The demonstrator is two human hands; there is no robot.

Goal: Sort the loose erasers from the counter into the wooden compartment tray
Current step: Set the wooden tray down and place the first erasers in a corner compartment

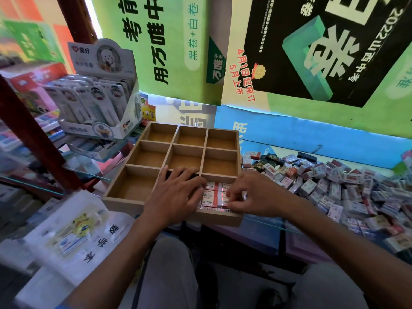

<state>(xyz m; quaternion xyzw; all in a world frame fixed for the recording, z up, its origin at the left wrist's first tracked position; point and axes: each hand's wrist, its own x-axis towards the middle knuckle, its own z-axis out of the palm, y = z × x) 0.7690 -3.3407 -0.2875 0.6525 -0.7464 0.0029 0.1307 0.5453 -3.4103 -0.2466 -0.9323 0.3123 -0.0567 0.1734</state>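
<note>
Counter holds one nine-compartment tray (133, 200); left hand (176, 195) fingers flat, right hand (252, 195) fingers pinching erasers (211, 195)

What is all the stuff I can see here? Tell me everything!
wooden tray: one, brown, nine compartments, on the counter in the middle
packed erasers: several, white and red, in the tray's near right compartment
loose erasers: a big pile, mostly white and red, some dark, right of the tray
display box: one, white, holding packs, left of the tray
posters: several, green, black and blue, behind
left hand: flat over the tray's near middle compartment
right hand: fingers curled, pinching at the packed erasers
</note>
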